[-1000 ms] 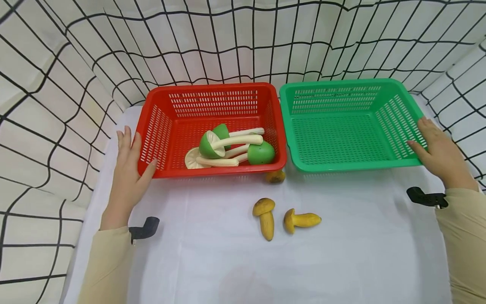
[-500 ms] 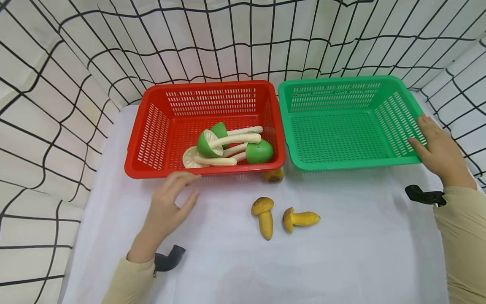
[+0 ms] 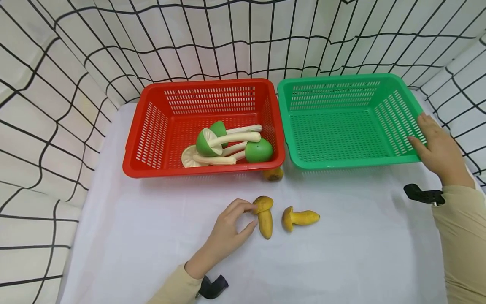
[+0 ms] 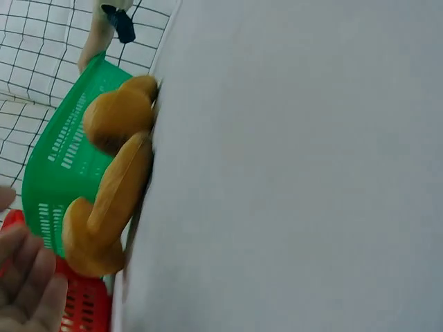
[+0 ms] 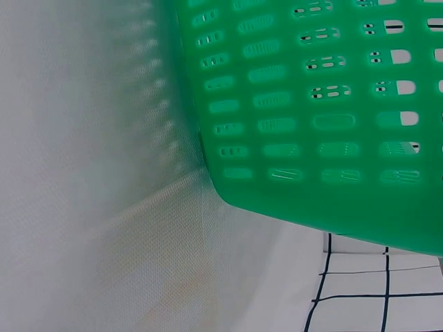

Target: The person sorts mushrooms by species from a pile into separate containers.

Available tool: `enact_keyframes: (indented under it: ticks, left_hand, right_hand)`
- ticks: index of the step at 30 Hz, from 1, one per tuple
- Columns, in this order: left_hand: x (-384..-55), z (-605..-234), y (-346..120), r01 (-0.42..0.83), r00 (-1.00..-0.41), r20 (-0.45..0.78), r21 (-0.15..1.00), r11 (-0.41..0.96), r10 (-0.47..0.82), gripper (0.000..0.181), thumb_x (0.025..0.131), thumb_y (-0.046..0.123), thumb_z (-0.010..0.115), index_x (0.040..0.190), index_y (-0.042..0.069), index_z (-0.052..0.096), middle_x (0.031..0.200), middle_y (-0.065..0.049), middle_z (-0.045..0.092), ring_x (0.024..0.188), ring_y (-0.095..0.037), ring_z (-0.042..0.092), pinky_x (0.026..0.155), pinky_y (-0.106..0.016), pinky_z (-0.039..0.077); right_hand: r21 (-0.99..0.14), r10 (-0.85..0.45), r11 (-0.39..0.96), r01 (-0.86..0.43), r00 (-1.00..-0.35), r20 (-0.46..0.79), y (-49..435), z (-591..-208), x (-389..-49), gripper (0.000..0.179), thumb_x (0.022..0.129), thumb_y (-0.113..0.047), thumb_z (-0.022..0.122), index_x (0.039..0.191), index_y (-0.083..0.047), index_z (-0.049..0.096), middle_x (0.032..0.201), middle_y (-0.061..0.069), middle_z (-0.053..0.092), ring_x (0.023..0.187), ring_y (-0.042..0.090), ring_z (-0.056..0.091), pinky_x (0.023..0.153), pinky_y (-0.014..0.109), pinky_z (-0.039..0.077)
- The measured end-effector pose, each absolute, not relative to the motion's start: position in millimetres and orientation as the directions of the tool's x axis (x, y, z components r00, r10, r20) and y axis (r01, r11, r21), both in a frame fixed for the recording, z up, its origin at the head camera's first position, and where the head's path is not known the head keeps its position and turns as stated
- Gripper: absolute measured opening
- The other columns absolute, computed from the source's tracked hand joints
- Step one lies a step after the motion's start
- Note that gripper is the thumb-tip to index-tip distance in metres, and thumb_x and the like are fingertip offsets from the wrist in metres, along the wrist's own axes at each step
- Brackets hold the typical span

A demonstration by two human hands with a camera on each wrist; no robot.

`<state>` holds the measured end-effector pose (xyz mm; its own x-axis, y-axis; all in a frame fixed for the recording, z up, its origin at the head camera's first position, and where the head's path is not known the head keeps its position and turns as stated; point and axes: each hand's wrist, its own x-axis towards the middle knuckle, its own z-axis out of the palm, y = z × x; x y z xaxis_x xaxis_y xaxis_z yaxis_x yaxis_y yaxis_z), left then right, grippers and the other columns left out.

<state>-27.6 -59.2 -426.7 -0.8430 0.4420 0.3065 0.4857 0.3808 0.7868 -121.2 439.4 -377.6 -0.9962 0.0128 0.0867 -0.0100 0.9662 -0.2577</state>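
The red basket is the big thing to look from. A yellow mushroom lies in front of its right half, on the near side. The left hand is in front of it too, a bit more toward its left end, so the mushroom is just right of the fingers. They bend softly with a wide gap to the thumb, and they hold nothing. The first finger is by the cap, the thumb by the stem; I can't tell if they touch it. The mushroom is long: its cap points toward the red basket and its stem points away.

The right hand is much farther off, right of the red basket, resting loosely on the far-right rim of the green basket.

The cloth in front of the red basket is white and looks flat. A second yellow mushroom is near the first, farther right. A third yellow mushroom peeks out at the red basket's front right corner.
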Motion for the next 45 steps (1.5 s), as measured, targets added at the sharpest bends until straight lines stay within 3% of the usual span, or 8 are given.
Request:
enact_keyframes:
  ticks: [6,14,24,45]
  left_hand:
    - [-28,-434,-41,0.295,-0.948,0.186,0.815,0.499,0.258,0.036,0.077,0.003,0.075,0.108,-0.001,0.057,0.105,-0.006,0.054,0.095,-0.02,0.056,0.084,-0.034,0.049]
    - [-37,-437,-31,0.165,-0.959,-0.006,0.799,0.578,0.282,0.048,0.081,0.017,0.075,0.118,-0.002,0.053,0.109,-0.008,0.054,0.095,-0.019,0.052,0.082,-0.032,0.05]
    - [-43,-439,-29,0.183,-0.953,-0.009,0.779,0.599,0.304,0.044,0.078,0.016,0.077,0.112,-0.001,0.055,0.099,-0.005,0.053,0.088,-0.017,0.05,0.075,-0.027,0.049]
    - [-47,-440,-30,0.243,-0.911,-0.005,0.801,0.548,0.413,0.039,0.078,0.011,0.076,0.111,0.002,0.057,0.105,-0.005,0.054,0.094,-0.017,0.055,0.08,-0.026,0.051]
  right_hand:
    - [-0.268,0.019,0.964,-0.006,-0.996,0.093,439,-377,-120,0.062,0.101,-0.032,0.029,0.149,0.0,0.006,0.154,0.02,0.006,0.143,0.031,0.003,0.115,0.043,0.003]
    - [-0.258,0.019,0.966,-0.005,-0.996,0.088,439,-379,-121,0.062,0.102,-0.031,0.029,0.149,0.002,0.007,0.154,0.021,0.007,0.143,0.031,0.003,0.115,0.043,0.003]
    - [-0.271,-0.001,0.962,-0.032,-0.994,0.113,439,-382,-121,0.061,0.101,-0.031,0.031,0.149,0.0,0.01,0.154,0.019,0.009,0.143,0.03,0.004,0.115,0.046,0.006]
    - [-0.259,0.013,0.966,-0.017,-0.994,0.112,440,-381,-121,0.061,0.101,-0.03,0.031,0.149,0.002,0.01,0.154,0.02,0.009,0.143,0.031,0.004,0.115,0.045,0.005]
